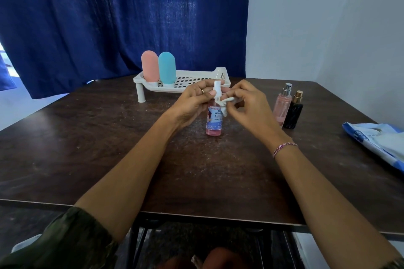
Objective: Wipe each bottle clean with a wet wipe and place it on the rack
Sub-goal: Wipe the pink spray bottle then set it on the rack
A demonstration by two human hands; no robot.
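I saw the clear plastic spray bottle of pink liquid (214,124), white-capped, upright at the dark table (109,137) centre; left hand (194,102) gripped its neck, right hand (247,105) pinched a white wet wipe (227,101) against it.

Head-worn view down onto table (91,142)

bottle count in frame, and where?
5. Pink rounded bottle and blue rounded bottle stand on the white perforated rack; pink-liquid spray bottle held in the left hand; clear pink perfume bottle and black perfume bottle on the dark table, right. None seems hidden.
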